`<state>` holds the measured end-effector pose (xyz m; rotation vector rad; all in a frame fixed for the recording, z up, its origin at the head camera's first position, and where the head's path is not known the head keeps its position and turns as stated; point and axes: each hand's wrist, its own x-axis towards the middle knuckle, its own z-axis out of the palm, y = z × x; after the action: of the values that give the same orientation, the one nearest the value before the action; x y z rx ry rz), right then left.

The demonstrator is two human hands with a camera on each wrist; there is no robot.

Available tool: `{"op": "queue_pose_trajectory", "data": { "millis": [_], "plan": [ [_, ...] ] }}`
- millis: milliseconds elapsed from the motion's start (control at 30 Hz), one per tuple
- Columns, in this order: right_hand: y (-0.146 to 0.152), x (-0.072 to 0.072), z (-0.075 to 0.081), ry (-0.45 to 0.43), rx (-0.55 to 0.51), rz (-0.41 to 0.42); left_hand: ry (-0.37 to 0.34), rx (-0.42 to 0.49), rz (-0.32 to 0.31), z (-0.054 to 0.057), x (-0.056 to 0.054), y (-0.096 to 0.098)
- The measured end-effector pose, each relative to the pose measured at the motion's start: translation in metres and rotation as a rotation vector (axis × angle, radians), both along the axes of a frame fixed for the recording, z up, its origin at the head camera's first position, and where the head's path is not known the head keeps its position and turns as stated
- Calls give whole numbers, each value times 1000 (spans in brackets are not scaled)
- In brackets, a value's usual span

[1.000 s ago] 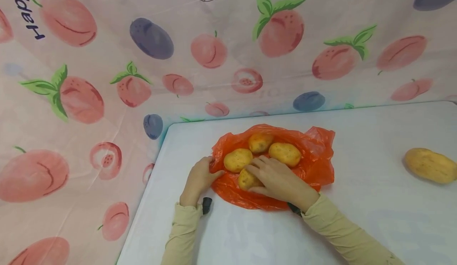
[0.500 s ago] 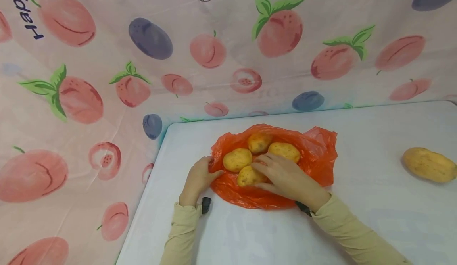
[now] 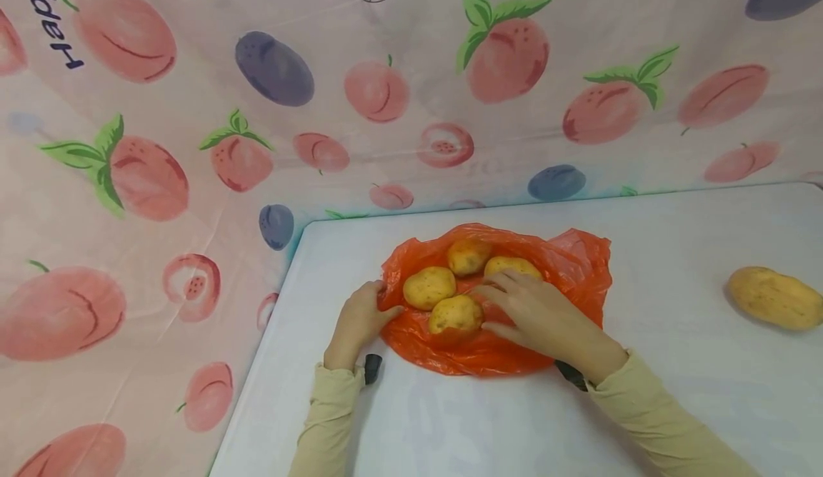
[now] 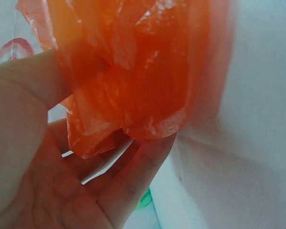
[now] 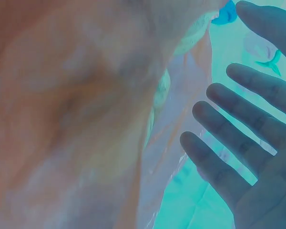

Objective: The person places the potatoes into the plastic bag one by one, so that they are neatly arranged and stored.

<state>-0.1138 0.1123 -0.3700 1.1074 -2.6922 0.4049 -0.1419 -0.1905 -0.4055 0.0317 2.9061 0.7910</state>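
Note:
Several potatoes lie in a spread-out orange plastic bag (image 3: 476, 359) on the white table; the nearest potato (image 3: 455, 314) shows almost whole. At the bag's left side, my left hand (image 3: 360, 318) holds its edge, the plastic (image 4: 152, 71) between thumb and fingers in the left wrist view. My right hand (image 3: 546, 316) hovers over the bag's right half, holding nothing. Its fingers partly cover the right-hand potato (image 3: 512, 265). In the right wrist view the spread, straight fingers (image 5: 248, 114) stand apart from the blurred bag.
A long yellow-tan vegetable or fruit (image 3: 774, 298) rests on the table (image 3: 694, 248) at far right. A fruit-print cloth (image 3: 411, 48) hangs behind and to the left of the table. Dark straps show at both wrists.
My right hand has let go of the nearest potato and drawn back to the right. The bag's right edge has spread slightly outward. My left hand stays in place.

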Motion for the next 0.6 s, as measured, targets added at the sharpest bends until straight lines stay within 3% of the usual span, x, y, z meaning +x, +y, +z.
{"op": "queue_pose_trajectory", "data": {
  "millis": [600],
  "plan": [
    [45, -2, 7, -19, -14, -92, 15, 3, -10, -1, 1, 0]
  ]
}}
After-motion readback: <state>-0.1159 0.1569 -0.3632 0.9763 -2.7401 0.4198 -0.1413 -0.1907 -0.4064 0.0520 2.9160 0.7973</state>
